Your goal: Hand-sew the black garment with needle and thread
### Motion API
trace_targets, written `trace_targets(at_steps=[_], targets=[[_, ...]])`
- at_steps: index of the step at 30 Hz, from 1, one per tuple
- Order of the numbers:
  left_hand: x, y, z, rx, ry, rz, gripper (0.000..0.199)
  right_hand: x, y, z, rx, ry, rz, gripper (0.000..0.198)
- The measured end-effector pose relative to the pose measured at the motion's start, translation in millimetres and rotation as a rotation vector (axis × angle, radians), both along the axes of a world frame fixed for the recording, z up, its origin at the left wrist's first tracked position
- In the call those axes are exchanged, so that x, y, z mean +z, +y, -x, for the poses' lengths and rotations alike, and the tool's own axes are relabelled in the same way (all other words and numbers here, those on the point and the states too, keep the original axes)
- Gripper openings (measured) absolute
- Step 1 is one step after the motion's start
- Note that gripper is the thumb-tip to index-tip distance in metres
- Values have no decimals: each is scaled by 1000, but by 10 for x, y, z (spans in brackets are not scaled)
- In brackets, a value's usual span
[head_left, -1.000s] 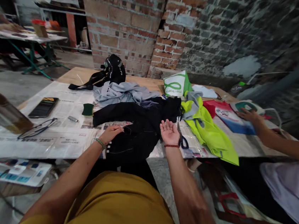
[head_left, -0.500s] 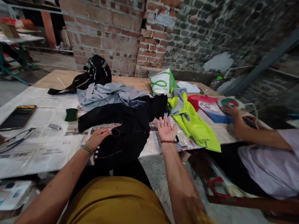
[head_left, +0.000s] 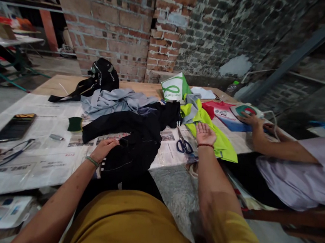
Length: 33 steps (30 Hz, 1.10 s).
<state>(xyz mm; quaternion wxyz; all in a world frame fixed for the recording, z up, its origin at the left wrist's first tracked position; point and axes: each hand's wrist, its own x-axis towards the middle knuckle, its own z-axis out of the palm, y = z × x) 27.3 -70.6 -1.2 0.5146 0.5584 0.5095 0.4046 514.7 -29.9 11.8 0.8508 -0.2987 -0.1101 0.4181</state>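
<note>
Black trousers (head_left: 136, 146) lie bunched at the table's front edge, partly hanging over it. My left hand (head_left: 103, 150) is closed on their edge, thumb and fingers pinched together on the cloth. My right hand (head_left: 205, 134) is palm up with its fingers stretched out, over a neon yellow garment (head_left: 220, 143) with grey parts. Nothing shows in that palm. Scissors (head_left: 184, 143) with dark blue handles lie on the newspaper, just left of my right hand. A grey garment (head_left: 118, 103) lies behind the trousers.
Left on the newspaper-covered table (head_left: 47, 167) are a phone (head_left: 15, 127), glasses (head_left: 8, 155), a small grey cylinder (head_left: 56, 137) and a green sponge (head_left: 75, 124). A black bag (head_left: 105, 75) and green-white bag (head_left: 174, 87) stand behind. At right, another person's hand (head_left: 250, 119) rests on an iron (head_left: 243, 110).
My right hand has moved to the right, from beside the black trousers to over the neon yellow garment, uncovering the scissors. My left hand keeps its pinch on the trousers.
</note>
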Motion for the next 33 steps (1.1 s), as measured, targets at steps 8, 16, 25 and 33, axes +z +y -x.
trace_targets(at_steps=[8,16,25,33], targets=[[9,7,3,-18,11,-18,36,33,-10,-58,-51,-81,-4,16],[0,-2,6,-24,25,-3,36,61,27,-51,-71,-126,16,14],[-19,7,16,-32,-15,-21,32,273,42,636,262,-242,34,16],[-83,57,40,-47,-90,-30,26,367,-144,2562,855,-875,14,20]])
